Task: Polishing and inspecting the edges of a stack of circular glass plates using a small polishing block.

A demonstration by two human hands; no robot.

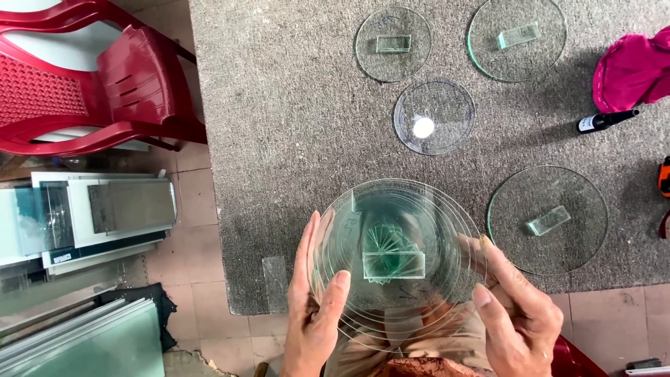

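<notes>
Glass stack (398,262) held at 6 o'clock over table (279,139) edge, clamped between left hand (317,307) and right hand (520,307), fingers pressed on rims. Discs could be slid apart, dropped; sharp edges likely to cut.

The single head-worn view looks almost straight down from close above the grey felt-covered table (279,139), both hands entering from 6 o'clock, the tabletop running on toward 12 and 3 o'clock, and the tiled floor with a red chair (91,77) showing at 9 to 10 o'clock.
</notes>
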